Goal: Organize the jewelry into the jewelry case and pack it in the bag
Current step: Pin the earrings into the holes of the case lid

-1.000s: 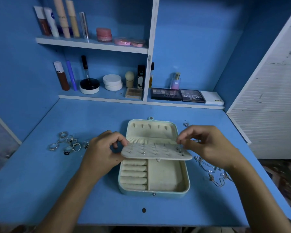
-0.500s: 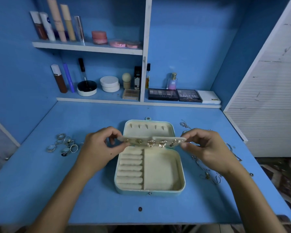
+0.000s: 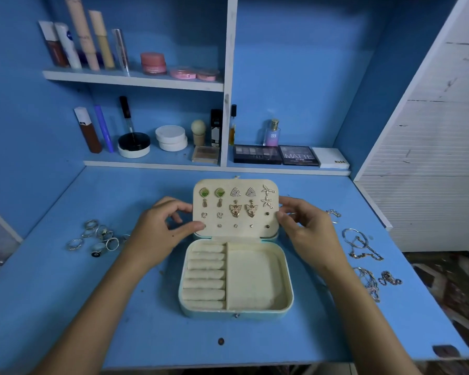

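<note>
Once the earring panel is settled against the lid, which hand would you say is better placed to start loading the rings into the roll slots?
Probably the left hand. The rings lie on the table just outside it, and the ring rolls fill the case's left half. The right hand sits nearer the chains.

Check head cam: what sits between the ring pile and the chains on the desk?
In the head view, the open jewelry case lies between the rings and the chains, with the left hand and right hand holding its earring panel.

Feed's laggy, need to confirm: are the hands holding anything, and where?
Both hold the earring panel: left hand pinches its left edge, right hand its right edge, over the open jewelry case.
</note>
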`<action>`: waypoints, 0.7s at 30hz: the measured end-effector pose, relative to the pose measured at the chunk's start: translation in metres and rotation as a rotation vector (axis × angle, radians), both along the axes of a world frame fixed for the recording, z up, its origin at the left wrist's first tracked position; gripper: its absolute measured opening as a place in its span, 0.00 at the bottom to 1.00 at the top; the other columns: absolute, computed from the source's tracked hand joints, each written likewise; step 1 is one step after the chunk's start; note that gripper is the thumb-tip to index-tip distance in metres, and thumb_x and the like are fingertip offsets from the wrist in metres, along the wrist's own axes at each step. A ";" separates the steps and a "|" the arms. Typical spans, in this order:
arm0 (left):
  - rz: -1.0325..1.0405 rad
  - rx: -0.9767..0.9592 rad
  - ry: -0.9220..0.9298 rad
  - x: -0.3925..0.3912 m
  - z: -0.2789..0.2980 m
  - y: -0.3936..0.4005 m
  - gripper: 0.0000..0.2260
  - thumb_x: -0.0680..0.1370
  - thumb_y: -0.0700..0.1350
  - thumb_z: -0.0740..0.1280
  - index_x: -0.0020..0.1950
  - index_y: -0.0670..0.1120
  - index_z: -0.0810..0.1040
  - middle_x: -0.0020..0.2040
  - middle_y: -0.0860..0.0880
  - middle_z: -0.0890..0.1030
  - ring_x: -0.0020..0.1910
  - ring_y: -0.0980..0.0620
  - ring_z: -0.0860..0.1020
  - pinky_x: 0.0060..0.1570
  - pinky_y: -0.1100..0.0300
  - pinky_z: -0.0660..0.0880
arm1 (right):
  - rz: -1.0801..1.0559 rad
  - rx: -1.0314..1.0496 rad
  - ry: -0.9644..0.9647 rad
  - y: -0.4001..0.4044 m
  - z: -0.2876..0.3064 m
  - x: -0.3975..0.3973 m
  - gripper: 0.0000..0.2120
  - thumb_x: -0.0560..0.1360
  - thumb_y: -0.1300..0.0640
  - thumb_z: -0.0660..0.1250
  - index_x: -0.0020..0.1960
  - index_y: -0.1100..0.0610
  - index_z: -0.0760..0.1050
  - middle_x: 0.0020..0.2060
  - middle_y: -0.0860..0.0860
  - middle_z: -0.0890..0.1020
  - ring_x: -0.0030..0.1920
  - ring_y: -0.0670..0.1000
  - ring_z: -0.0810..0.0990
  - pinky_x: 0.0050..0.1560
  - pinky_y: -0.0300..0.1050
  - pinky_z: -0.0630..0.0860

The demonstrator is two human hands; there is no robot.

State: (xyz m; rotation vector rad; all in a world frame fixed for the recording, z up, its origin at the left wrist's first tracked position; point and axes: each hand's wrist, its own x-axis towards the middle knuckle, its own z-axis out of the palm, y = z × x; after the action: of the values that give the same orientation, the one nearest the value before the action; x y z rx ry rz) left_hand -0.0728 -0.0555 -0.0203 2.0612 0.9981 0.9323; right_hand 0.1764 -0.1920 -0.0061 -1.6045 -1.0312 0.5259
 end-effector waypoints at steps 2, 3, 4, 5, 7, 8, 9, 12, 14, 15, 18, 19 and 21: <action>0.021 -0.001 -0.009 0.001 -0.005 -0.002 0.11 0.70 0.46 0.78 0.50 0.51 0.83 0.49 0.59 0.77 0.42 0.54 0.77 0.45 0.58 0.77 | -0.034 -0.039 -0.080 0.002 -0.003 -0.002 0.12 0.80 0.60 0.66 0.60 0.49 0.82 0.44 0.45 0.84 0.40 0.43 0.78 0.45 0.34 0.74; 0.031 0.007 -0.009 0.002 -0.007 -0.003 0.11 0.71 0.46 0.77 0.51 0.51 0.83 0.48 0.58 0.77 0.42 0.54 0.77 0.45 0.57 0.77 | -0.045 -0.056 -0.102 0.003 -0.004 -0.004 0.13 0.80 0.60 0.65 0.61 0.48 0.81 0.45 0.46 0.83 0.39 0.42 0.78 0.44 0.31 0.73; 0.045 0.009 -0.012 0.003 -0.008 -0.005 0.11 0.71 0.47 0.77 0.52 0.51 0.83 0.47 0.57 0.78 0.42 0.54 0.77 0.46 0.57 0.77 | -0.052 -0.075 -0.117 0.004 -0.004 -0.005 0.13 0.81 0.59 0.64 0.61 0.48 0.81 0.47 0.48 0.83 0.39 0.40 0.78 0.42 0.29 0.73; 0.061 0.005 -0.018 0.003 -0.008 -0.006 0.11 0.71 0.47 0.77 0.52 0.51 0.84 0.47 0.56 0.78 0.42 0.54 0.78 0.47 0.57 0.77 | -0.059 -0.094 -0.138 0.004 -0.004 -0.007 0.14 0.81 0.59 0.63 0.62 0.48 0.81 0.48 0.48 0.82 0.40 0.39 0.78 0.41 0.28 0.73; 0.078 -0.006 -0.031 0.003 -0.008 -0.009 0.10 0.71 0.48 0.77 0.52 0.53 0.84 0.47 0.56 0.80 0.43 0.54 0.79 0.47 0.58 0.77 | -0.078 -0.146 -0.187 0.006 -0.005 -0.010 0.13 0.81 0.57 0.62 0.61 0.49 0.82 0.49 0.51 0.82 0.41 0.43 0.79 0.42 0.33 0.75; 0.078 -0.010 -0.033 0.003 -0.008 -0.010 0.09 0.72 0.48 0.76 0.51 0.55 0.84 0.46 0.57 0.81 0.43 0.55 0.80 0.47 0.59 0.77 | -0.089 -0.172 -0.204 0.006 -0.006 -0.011 0.13 0.81 0.58 0.61 0.58 0.51 0.83 0.49 0.53 0.82 0.41 0.47 0.79 0.44 0.40 0.77; 0.075 -0.009 -0.030 0.003 -0.008 -0.011 0.09 0.72 0.48 0.76 0.51 0.57 0.84 0.46 0.59 0.82 0.44 0.56 0.81 0.46 0.59 0.77 | -0.101 -0.192 -0.213 0.007 -0.006 -0.012 0.12 0.81 0.58 0.61 0.56 0.53 0.83 0.48 0.55 0.81 0.43 0.52 0.79 0.46 0.46 0.77; 0.086 -0.002 -0.022 0.004 -0.009 -0.012 0.08 0.73 0.47 0.75 0.53 0.53 0.85 0.45 0.59 0.84 0.44 0.59 0.82 0.47 0.62 0.78 | -0.120 -0.213 -0.237 0.007 -0.007 -0.012 0.11 0.80 0.58 0.61 0.52 0.56 0.82 0.45 0.56 0.81 0.45 0.56 0.79 0.46 0.46 0.75; 0.104 -0.002 -0.041 0.005 -0.009 -0.013 0.10 0.73 0.46 0.75 0.54 0.50 0.86 0.44 0.58 0.85 0.43 0.61 0.82 0.44 0.70 0.76 | -0.125 -0.221 -0.226 0.007 -0.008 -0.012 0.11 0.80 0.58 0.62 0.53 0.56 0.83 0.46 0.55 0.81 0.47 0.54 0.79 0.47 0.45 0.75; 0.113 0.008 -0.045 0.005 -0.009 -0.014 0.09 0.73 0.46 0.75 0.53 0.50 0.86 0.43 0.58 0.85 0.43 0.61 0.82 0.43 0.73 0.74 | -0.131 -0.225 -0.210 0.006 -0.008 -0.013 0.11 0.81 0.57 0.63 0.57 0.55 0.83 0.47 0.54 0.81 0.48 0.52 0.80 0.48 0.44 0.75; 0.134 0.028 -0.049 0.007 -0.008 -0.016 0.08 0.73 0.45 0.76 0.52 0.50 0.86 0.43 0.58 0.85 0.43 0.62 0.82 0.42 0.75 0.73 | -0.128 -0.227 -0.184 0.005 -0.009 -0.011 0.13 0.81 0.55 0.64 0.63 0.52 0.81 0.51 0.51 0.79 0.49 0.49 0.80 0.51 0.40 0.73; 0.143 0.022 -0.052 0.007 -0.008 -0.016 0.08 0.73 0.45 0.76 0.51 0.50 0.86 0.43 0.58 0.85 0.42 0.62 0.82 0.42 0.75 0.74 | -0.124 -0.226 -0.182 0.005 -0.008 -0.011 0.13 0.81 0.54 0.64 0.64 0.52 0.80 0.52 0.50 0.79 0.49 0.48 0.80 0.51 0.39 0.72; 0.157 0.001 -0.054 0.007 -0.008 -0.016 0.07 0.73 0.45 0.76 0.50 0.51 0.87 0.41 0.61 0.85 0.42 0.62 0.81 0.42 0.75 0.74 | -0.121 -0.231 -0.184 0.005 -0.008 -0.011 0.14 0.81 0.54 0.64 0.64 0.52 0.80 0.52 0.50 0.79 0.50 0.48 0.79 0.51 0.39 0.72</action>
State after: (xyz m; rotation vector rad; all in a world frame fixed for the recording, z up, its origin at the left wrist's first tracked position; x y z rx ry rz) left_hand -0.0661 -0.0719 -0.0281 1.9691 1.1434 1.0625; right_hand 0.1654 -0.1874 -0.0144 -1.9365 -1.0297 0.4330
